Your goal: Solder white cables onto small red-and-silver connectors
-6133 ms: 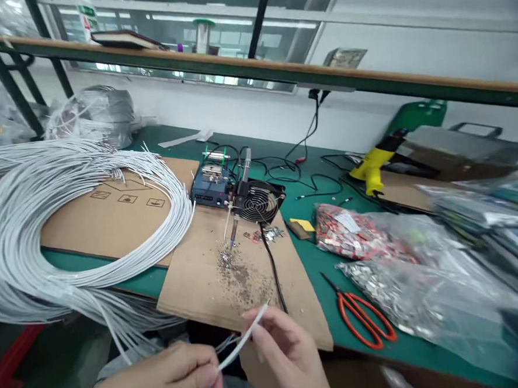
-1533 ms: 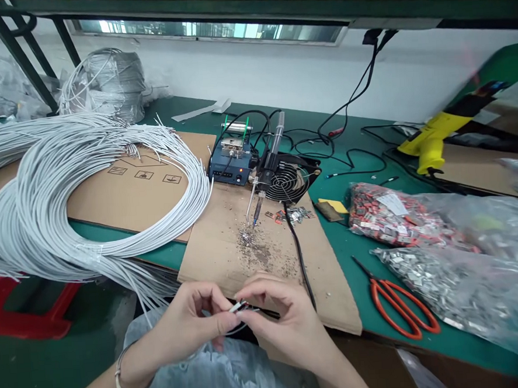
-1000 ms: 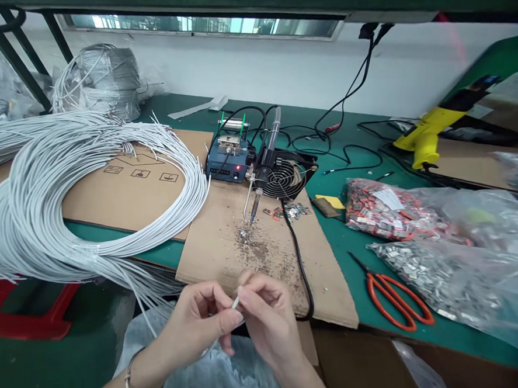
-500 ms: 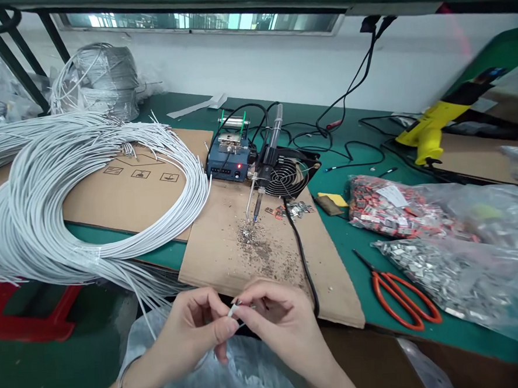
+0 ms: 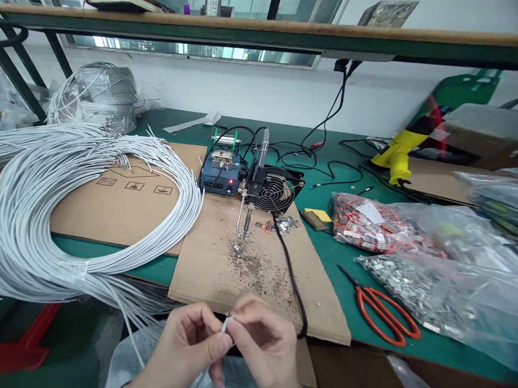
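Observation:
Between my two hands is the end of a white cable [image 5: 225, 323], held just past the front edge of the cardboard sheet [image 5: 193, 274]. My left hand [image 5: 191, 344] pinches the cable between thumb and forefinger. Right beside it, my right hand [image 5: 263, 337] has thumb and forefinger closed on the cable's tip, where thin dark wire ends show. The fingers hide most of the tip. Beyond the hands, a soldering iron [image 5: 254, 179] in a stand points down at the cardboard, its tip above dark scattered bits. A blue soldering unit [image 5: 221, 181] stands behind it.
A large coil of white cables [image 5: 18, 214] lies left. A black fan [image 5: 279, 193] stands by the iron. At right are orange-handled scissors [image 5: 387, 315], a bag of orange-and-silver connectors [image 5: 366, 222], a bag of metal shells [image 5: 423, 295] and a yellow tool [image 5: 397, 156]. A shelf [image 5: 249, 28] runs overhead.
The camera view has tilted up and shifted right, showing more of the shelf. My right hand's fingers have turned more upright around the cable tip. Both hands still hold the cable.

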Available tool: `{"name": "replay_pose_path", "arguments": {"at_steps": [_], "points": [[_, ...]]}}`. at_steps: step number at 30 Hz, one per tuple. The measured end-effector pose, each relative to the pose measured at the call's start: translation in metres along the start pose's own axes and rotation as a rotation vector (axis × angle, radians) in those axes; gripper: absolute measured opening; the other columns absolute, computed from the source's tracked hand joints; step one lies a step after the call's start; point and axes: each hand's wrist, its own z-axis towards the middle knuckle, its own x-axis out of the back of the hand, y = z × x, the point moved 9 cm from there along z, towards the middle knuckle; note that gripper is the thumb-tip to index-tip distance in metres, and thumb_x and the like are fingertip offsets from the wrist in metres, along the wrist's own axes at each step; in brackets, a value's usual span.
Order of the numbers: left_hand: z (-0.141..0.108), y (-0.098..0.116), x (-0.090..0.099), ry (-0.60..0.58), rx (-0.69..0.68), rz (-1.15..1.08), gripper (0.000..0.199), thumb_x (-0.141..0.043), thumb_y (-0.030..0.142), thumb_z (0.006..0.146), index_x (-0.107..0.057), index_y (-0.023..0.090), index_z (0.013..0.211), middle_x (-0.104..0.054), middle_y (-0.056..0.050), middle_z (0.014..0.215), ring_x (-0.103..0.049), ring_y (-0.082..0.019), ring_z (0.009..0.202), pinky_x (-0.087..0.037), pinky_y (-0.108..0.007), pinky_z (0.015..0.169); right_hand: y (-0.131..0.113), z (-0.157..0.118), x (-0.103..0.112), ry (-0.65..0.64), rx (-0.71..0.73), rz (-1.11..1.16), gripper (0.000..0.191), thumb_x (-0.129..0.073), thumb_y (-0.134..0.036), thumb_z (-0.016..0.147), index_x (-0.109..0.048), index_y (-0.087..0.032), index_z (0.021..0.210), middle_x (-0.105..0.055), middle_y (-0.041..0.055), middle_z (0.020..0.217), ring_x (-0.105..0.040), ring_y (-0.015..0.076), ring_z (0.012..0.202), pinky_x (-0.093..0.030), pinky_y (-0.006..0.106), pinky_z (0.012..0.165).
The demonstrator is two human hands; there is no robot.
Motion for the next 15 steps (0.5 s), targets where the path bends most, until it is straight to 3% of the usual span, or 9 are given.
{"name": "replay_pose_path", "arguments": {"at_steps": [3,6,9,15], "points": [[-0.002,0.003,0.004,0.028,0.01,0.086,0.043,-0.071,0.048,0.06,-0.044,0.014,0.056,-0.046,0.006,0.044,-0.046,-0.006,0.034,-0.041,-0.016,0.037,0.009,0.005,-0.001,-0.128,-0.118,-0.015,0.01,-0.061,-0.01,0.071,-0.059,-0.019,0.067,-0.053,-0.0013,0.058,-0.048,0.0136,0.053,-0.038,0.025,0.05],[-0.004,0.004,0.006,0.041,0.028,0.148,0.042,-0.07,0.048,0.061,-0.045,0.014,0.057,-0.046,0.006,0.045,-0.047,-0.006,0.035,-0.038,-0.016,0.039,0.009,0.01,0.003,-0.185,-0.168,-0.097,0.009,-0.063,-0.011,0.07,-0.062,-0.019,0.073,-0.056,-0.0004,0.062,-0.047,0.0137,0.056,-0.038,0.026,0.052],[-0.005,0.004,0.006,0.048,0.029,0.183,0.041,-0.07,0.047,0.062,-0.046,0.014,0.057,-0.046,0.006,0.045,-0.047,-0.006,0.036,-0.037,-0.016,0.04,0.009,0.009,0.002,-0.23,-0.199,-0.131,0.007,-0.063,-0.012,0.071,-0.061,-0.018,0.068,-0.055,-0.0001,0.06,-0.047,0.0137,0.055,-0.036,0.026,0.052],[-0.001,-0.009,0.007,0.052,0.007,0.124,0.044,-0.07,0.05,0.06,-0.044,0.015,0.058,-0.047,0.006,0.041,-0.047,-0.006,0.033,-0.033,-0.015,0.038,0.015,-0.002,0.0,-0.089,-0.196,0.046,0.016,-0.059,-0.015,0.075,-0.055,-0.018,0.06,-0.046,-0.0026,0.057,-0.043,0.0122,0.053,-0.034,0.024,0.05]]}}
